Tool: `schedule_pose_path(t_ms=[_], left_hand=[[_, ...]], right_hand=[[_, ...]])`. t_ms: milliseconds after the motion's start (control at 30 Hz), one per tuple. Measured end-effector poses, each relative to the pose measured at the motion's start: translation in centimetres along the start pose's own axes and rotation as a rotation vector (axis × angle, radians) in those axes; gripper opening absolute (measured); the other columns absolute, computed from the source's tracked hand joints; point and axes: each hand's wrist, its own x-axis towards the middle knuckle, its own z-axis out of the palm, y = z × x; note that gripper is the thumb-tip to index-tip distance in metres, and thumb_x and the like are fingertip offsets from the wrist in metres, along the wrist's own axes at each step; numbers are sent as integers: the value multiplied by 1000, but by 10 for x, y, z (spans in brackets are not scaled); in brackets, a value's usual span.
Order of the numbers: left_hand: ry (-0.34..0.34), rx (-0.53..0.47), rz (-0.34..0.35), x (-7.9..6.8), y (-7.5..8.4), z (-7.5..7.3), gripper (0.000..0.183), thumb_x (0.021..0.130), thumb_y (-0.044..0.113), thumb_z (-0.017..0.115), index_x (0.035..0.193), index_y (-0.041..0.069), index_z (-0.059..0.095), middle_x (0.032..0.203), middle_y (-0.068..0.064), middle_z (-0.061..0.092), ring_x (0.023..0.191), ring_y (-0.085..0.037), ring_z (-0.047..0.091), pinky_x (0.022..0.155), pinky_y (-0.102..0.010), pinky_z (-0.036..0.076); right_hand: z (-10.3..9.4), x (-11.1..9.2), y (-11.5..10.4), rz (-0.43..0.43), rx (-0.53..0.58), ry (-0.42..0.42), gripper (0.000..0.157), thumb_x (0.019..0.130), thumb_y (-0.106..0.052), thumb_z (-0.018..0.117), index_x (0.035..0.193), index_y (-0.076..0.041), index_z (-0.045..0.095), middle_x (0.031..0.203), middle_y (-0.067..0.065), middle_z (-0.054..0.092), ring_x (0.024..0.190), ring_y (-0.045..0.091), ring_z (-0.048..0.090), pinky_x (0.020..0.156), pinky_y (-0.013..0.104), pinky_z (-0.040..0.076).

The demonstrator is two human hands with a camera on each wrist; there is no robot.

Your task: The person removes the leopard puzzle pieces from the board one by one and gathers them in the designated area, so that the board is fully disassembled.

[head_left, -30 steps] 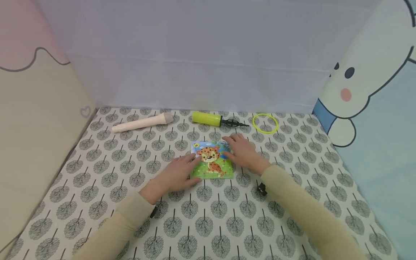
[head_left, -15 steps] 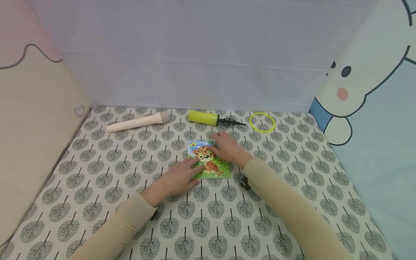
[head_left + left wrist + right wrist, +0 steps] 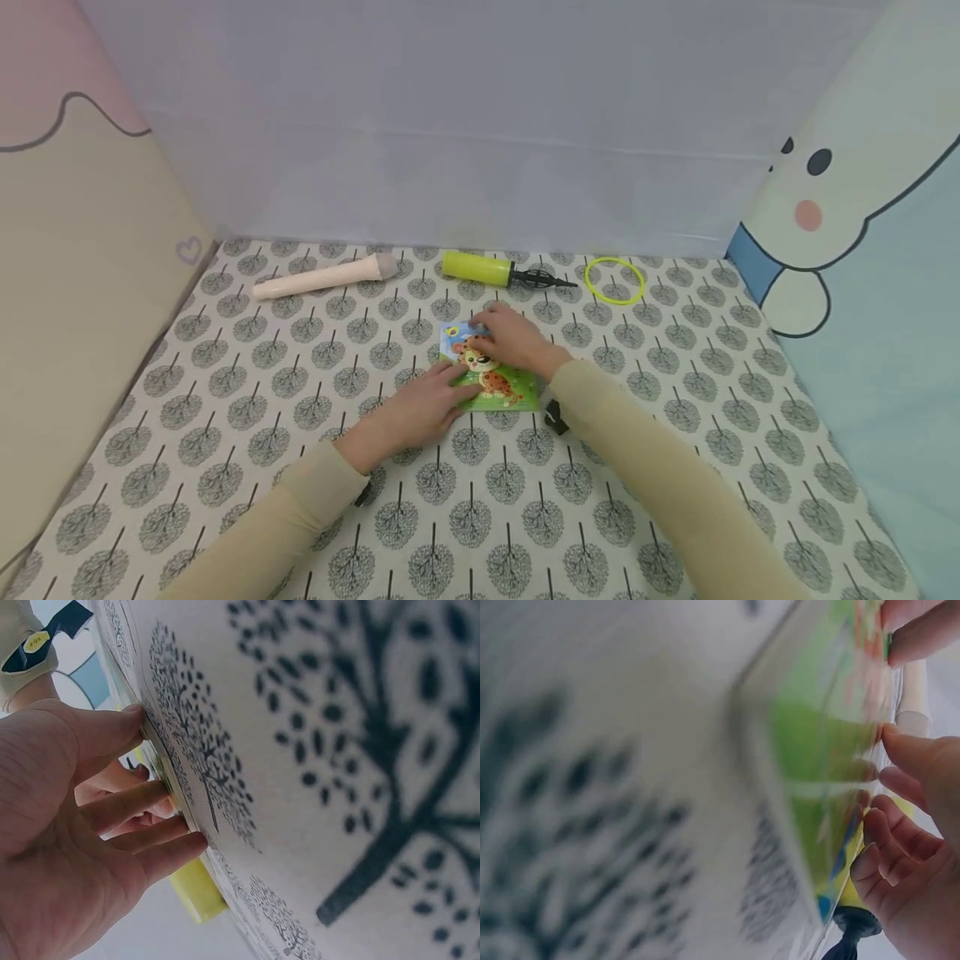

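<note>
A square picture board (image 3: 495, 400) with a cartoon leopard on green and blue lies flat on the tablecloth. Glossy and thin, the board (image 3: 810, 787) reflects fingertips in the right wrist view. My left hand (image 3: 423, 406) rests at its left side, the fingers over the edge and the thumb low beside it. Over the upper right part lies my right hand (image 3: 513, 340), hiding some of the leopard's head. In the right wrist view, the loosely bent fingers of the right hand (image 3: 930, 847) touch the board's surface.
Along the back lie a yellow-green hand pump (image 3: 477, 269) with a black nozzle, a pale microphone-shaped stick (image 3: 322, 277) with a grey end, and a yellow ring (image 3: 617, 302). The tree-print tablecloth (image 3: 472, 517) spreads beneath, with fabric walls behind and at both sides.
My right hand has moved left from the board's right edge, further over the picture. The left hand has shifted slightly inward on the left side. The board stays in place.
</note>
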Motion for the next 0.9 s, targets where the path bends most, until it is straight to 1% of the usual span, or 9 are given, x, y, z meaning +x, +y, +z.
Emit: schedule_pose_path(t_ms=[133, 267, 367, 433, 600, 767, 900], left_hand=[[-5, 21, -2, 1, 2, 0, 40, 97, 21, 56, 136, 14, 55, 142, -18, 41, 130, -40, 36, 107, -50, 31], [8, 27, 3, 0, 2, 1, 39, 96, 20, 58, 134, 13, 57, 138, -18, 43, 127, -36, 38, 104, -48, 36], [15, 36, 9, -1, 2, 2, 38, 96, 19, 58, 133, 13, 57, 136, -17, 45, 125, -34, 40, 102, -46, 39], [5, 38, 1, -1, 2, 3, 39, 96, 19, 58, 135, 13, 56, 138, -17, 44, 126, -35, 39, 103, -47, 38], [-23, 27, -23, 0, 1, 5, 40, 97, 21, 56, 137, 14, 54, 145, -21, 38, 131, -42, 34, 105, -51, 32], [-11, 39, -1, 1, -2, 5, 40, 98, 21, 55, 137, 14, 55, 145, -22, 37, 130, -45, 34, 103, -52, 34], [-16, 38, 1, 1, -2, 6, 40, 98, 22, 55, 138, 15, 54, 146, -22, 37, 131, -45, 34, 104, -51, 34]], right_hand=[[0, 6, -5, -23, -7, -19, 38, 93, -31, 63, 126, -13, 62, 114, 7, 56, 99, 19, 53, 87, 35, 48], [3, 11, -9, -50, 3, -35, 34, 93, -26, 63, 125, -14, 63, 109, 5, 57, 96, 18, 53, 86, 33, 47], [6, 14, -11, -55, 15, -41, 31, 93, -24, 63, 123, -15, 65, 105, 3, 57, 94, 16, 52, 83, 30, 46], [7, 15, -12, -53, 24, -44, 30, 93, -23, 64, 122, -16, 65, 103, 2, 57, 92, 15, 52, 81, 29, 46], [6, 16, -13, -47, 54, -43, 28, 92, -21, 65, 120, -16, 67, 102, 2, 59, 90, 14, 51, 79, 29, 45], [4, 19, -14, -67, 66, -34, 27, 91, -17, 66, 118, -14, 68, 101, 1, 64, 86, 13, 53, 79, 28, 45], [3, 21, -16, -55, 115, -42, 27, 89, -15, 68, 116, -11, 69, 103, 3, 67, 83, 12, 55, 73, 25, 47]])
